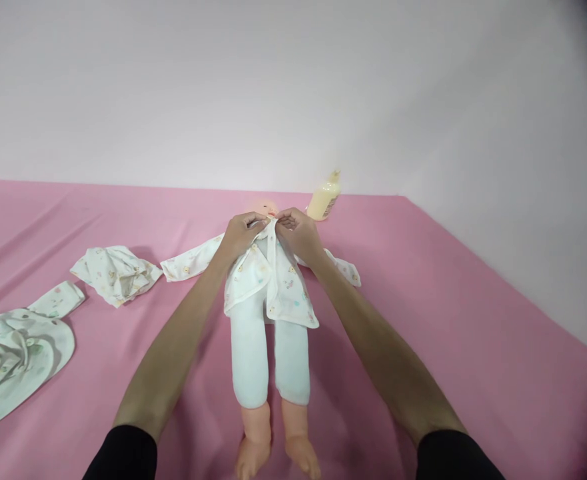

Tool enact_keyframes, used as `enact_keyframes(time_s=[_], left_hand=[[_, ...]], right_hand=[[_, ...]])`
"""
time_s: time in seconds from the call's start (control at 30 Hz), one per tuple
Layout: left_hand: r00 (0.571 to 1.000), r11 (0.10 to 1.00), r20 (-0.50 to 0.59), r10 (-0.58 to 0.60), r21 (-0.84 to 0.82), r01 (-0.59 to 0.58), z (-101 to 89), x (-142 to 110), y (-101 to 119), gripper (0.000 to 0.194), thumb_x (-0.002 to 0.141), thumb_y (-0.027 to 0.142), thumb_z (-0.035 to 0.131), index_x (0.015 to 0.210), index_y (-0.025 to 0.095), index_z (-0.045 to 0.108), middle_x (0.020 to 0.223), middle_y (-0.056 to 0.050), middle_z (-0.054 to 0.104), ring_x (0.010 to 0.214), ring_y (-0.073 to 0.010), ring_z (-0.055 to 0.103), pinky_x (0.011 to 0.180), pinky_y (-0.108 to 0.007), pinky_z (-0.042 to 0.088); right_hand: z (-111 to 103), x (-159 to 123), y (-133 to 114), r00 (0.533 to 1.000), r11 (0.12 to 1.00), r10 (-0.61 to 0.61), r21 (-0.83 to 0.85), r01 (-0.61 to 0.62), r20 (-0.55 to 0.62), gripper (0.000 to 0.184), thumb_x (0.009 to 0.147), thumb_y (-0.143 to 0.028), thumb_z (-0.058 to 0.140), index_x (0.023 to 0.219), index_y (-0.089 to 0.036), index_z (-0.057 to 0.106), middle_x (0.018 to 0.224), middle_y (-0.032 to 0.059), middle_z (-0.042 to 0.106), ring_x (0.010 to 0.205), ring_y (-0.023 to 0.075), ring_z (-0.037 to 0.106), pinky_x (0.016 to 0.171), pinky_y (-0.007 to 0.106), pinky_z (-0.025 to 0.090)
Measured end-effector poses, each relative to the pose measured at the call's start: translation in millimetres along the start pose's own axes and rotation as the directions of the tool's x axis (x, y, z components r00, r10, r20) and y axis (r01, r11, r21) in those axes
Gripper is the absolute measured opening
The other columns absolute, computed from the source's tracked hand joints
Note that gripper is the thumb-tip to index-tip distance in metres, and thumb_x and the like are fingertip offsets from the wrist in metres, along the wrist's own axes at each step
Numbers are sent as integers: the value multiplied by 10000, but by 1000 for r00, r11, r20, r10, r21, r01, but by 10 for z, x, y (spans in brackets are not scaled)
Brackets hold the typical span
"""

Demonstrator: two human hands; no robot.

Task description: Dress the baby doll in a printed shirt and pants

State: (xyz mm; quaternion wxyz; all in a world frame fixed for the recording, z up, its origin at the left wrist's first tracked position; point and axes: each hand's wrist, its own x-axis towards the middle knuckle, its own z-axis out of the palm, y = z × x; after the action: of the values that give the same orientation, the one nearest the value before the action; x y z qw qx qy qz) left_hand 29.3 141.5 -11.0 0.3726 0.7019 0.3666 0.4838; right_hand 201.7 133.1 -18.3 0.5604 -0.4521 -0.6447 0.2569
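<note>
A baby doll (300,450) lies on its back with its bare feet toward me. It wears a white patterned baby shirt (290,290) with long sleeves, and white trousers (249,360). The shirt's front panels hang partly apart at the lower front. At the doll's neck, my left hand (243,233) pinches the collar edge on one side. Opposite it, my right hand (298,233) holds the other collar edge between thumb and fingers. Both hands nearly meet just below the doll's face, and they hide the fastening at the collar.
A pale yellow bottle (324,198) leans beyond my right hand near the far edge. To the left lie a crumpled patterned cloth (117,273) and a larger patterned garment (23,353). Pink cloth (453,333) covers the table, with a white wall (223,93) behind.
</note>
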Motion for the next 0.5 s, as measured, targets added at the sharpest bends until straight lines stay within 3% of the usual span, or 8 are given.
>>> enact_keyframes(time_s=[0.2,0.5], left_hand=[[1000,1000,12,-11,-13,11,18,-3,3,338,833,439,662,966,144,757,940,-65,735,806,-161,620,761,-270,458],[996,996,-44,75,59,-72,43,-30,22,279,859,411,616,790,152,690,723,5,594,649,-104,456,627,-239,348]], right_hand=[[5,-13,19,999,995,33,95,-33,3,110,744,-245,678,845,-218,644,770,9,701,757,185,677,742,333,545],[19,-11,37,1000,991,-12,136,11,5,128,757,-232,683,876,-213,640,806,15,705,789,175,678,801,334,545]])
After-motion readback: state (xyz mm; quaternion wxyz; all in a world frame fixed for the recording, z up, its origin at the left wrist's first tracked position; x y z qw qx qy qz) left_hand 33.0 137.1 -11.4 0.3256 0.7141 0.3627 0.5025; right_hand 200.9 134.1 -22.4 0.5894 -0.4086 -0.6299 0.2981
